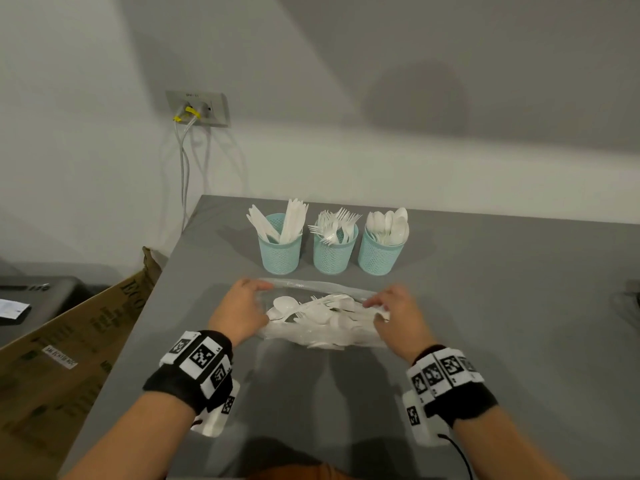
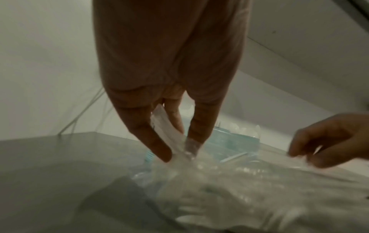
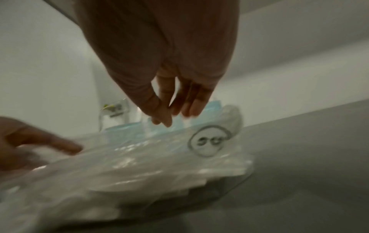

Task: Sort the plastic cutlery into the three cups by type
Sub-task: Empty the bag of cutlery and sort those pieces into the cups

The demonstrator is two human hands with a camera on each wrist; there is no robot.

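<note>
A clear plastic bag [image 1: 322, 320] of white spoons and other cutlery lies on the grey table [image 1: 485, 306], between my two hands. My left hand [image 1: 258, 299] pinches the bag's left end; the left wrist view shows the film held between thumb and fingers [image 2: 179, 149]. At the bag's right top edge, my right hand [image 1: 377, 306] pinches the film with curled fingers [image 3: 171, 118]. Behind the bag stand three teal mesh cups: one with knives [image 1: 280, 252], one with forks [image 1: 334, 254], one with spoons [image 1: 379, 256].
A brown cardboard box [image 1: 69, 341] leans against the table's left edge. On the wall behind is a socket [image 1: 197, 109] with cables hanging down. A dark object [image 1: 627, 306] sits at the table's far right.
</note>
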